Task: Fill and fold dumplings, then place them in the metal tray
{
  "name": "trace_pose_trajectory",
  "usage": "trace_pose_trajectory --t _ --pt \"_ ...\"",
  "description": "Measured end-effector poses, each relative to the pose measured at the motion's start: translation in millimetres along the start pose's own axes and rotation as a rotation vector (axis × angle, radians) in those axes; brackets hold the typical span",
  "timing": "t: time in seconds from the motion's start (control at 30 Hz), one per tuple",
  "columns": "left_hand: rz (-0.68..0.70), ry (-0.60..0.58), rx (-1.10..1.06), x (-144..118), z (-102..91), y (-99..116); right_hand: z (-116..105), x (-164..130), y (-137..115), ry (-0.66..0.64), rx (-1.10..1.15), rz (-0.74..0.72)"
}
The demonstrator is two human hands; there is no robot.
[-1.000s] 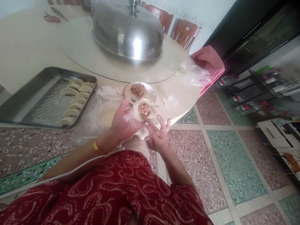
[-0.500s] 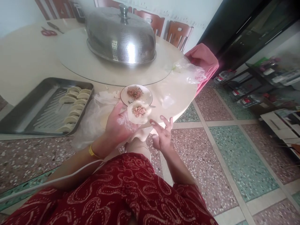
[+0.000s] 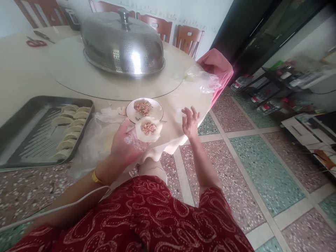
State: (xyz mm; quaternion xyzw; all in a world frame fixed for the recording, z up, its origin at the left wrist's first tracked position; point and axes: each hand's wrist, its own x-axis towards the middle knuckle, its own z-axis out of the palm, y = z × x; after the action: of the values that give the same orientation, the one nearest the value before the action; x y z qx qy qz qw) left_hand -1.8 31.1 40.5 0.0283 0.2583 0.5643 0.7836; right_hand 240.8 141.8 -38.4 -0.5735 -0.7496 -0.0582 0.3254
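My left hand (image 3: 126, 143), dusted with flour, holds a round dumpling wrapper (image 3: 141, 134) on its fingers. A mound of minced filling (image 3: 148, 128) lies in the middle of the wrapper, whose edge is still flat and unfolded. Off to the right, my right hand (image 3: 190, 121) is over the table edge with its fingers apart and nothing in them, close to a small whitish translucent thing (image 3: 179, 115). Just behind the wrapper stands a white plate (image 3: 156, 111) with more filling (image 3: 142, 107) and a utensil whose handle sticks out to the right.
On the left, a dark baking tray (image 3: 28, 105) holds several folded dumplings (image 3: 76, 122). A plastic bag (image 3: 89, 147) lies beside it. A large steel domed lid (image 3: 123, 45) sits on the glass turntable (image 3: 70, 85). Scissors (image 3: 36, 42) and a knife (image 3: 43, 35) lie far left.
My right hand has moved away from the wrapper, to the right and forward over the table edge. The left hand keeps the wrapper and filling. The view has shifted slightly right.
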Motion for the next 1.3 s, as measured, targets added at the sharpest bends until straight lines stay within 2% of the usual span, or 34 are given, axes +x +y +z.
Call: trace_pose_trajectory --t 0.07,0.17,0.27,0.33,0.4,0.53,0.63,0.7,0.87,1.0,1.07,1.17,1.3 --pt "0.002 0.020 -0.014 3 -1.4 0 9 12 10 -0.051 -0.037 -0.016" --pt "-0.029 -0.057 -0.049 7 -4.6 1 15 18 16 -0.078 -0.047 -0.052" --pt "-0.042 -0.102 -0.070 10 -7.0 1 4 14 9 -0.009 0.012 -0.060" --pt "-0.033 -0.083 -0.076 12 -7.7 0 -8 3 -6 0.087 0.095 -0.074" --pt "-0.029 -0.070 -0.077 14 -8.0 -1 -19 -15 -28 0.162 0.172 -0.148" --pt "-0.083 -0.111 -0.074 15 -6.7 -2 -23 -58 -74 0.304 0.223 -0.503" --pt "-0.086 -0.118 -0.076 13 -3.6 -1 -16 -77 -92 0.237 0.212 -0.609" --pt "-0.067 -0.094 -0.076 11 -2.0 0 -14 -81 -94 0.178 0.213 -0.632" --pt "-0.026 -0.046 -0.060 2 -0.4 3 -20 -78 -97 0.183 0.256 -0.666" --pt "-0.014 -0.035 -0.070 -3 3.4 2 -21 -81 -104 0.105 0.198 -0.680" --pt "-0.005 -0.024 -0.077 -6 4.0 3 -20 -83 -103 0.106 0.229 -0.702" --pt "-0.046 -0.087 -0.063 -9 0.0 6 -21 -84 -98 0.195 0.289 -0.654" --pt "-0.102 -0.189 -0.035 -10 -8.7 7 -24 -83 -91 0.210 0.305 -0.535"
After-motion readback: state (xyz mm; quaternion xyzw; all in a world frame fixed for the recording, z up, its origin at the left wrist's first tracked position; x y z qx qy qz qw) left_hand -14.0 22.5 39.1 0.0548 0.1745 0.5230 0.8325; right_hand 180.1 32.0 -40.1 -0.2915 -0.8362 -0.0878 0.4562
